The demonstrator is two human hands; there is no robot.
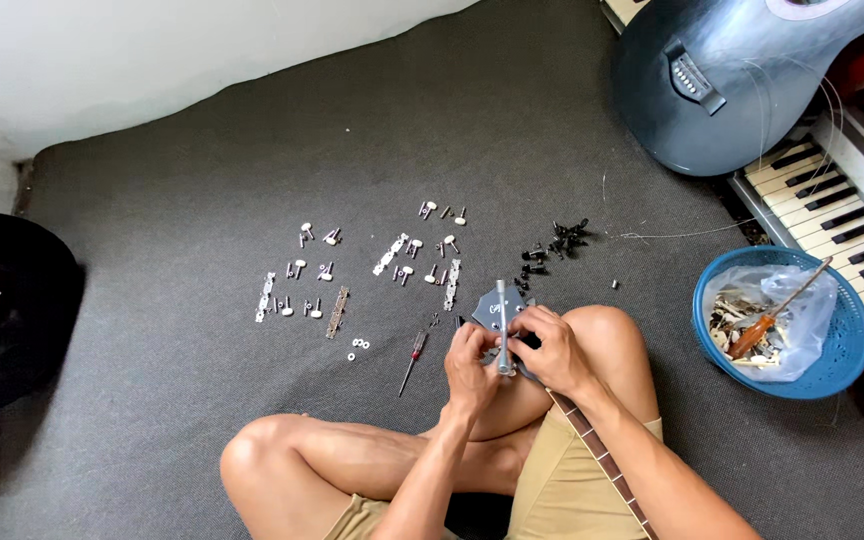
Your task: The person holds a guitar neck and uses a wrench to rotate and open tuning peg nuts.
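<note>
Your left hand (472,362) grips slim silver metal T-wrench (501,335) | right hand (550,350) clasps dark guitar headstock (495,305) | wrench likely stiff, light, slippery: hold its shaft | headstock rigid: grip its edges

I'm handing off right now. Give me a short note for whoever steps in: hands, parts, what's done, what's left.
Left hand and right hand both grip a metal T-shaped tool set on the guitar headstock over the knee.
Neck runs back along the right thigh.
Tuning pegs and plates lie off the guitar on the mat, black parts beside them, small red screwdriver near the left hand.
Left: whatever sits under the tool; hidden.
</note>
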